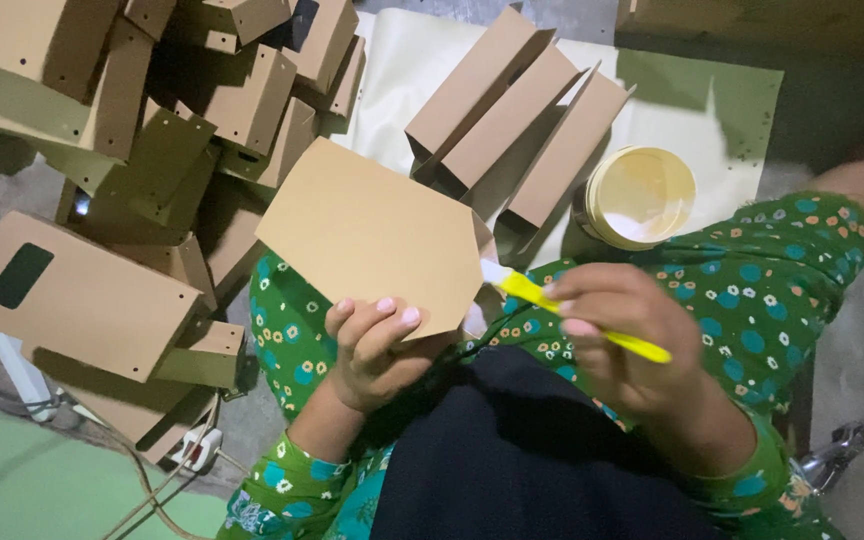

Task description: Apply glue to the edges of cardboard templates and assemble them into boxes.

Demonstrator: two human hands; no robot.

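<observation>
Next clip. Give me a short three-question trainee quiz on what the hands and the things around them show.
1. True or false: the left hand holds a brown cardboard piece.
2. What does the right hand grip: A a yellow brush, B scissors, C a marker?
3. Fill in: the open tub of white paste stands beside the folded ____.

Key: 1 true. 2 A. 3 boxes.
</observation>
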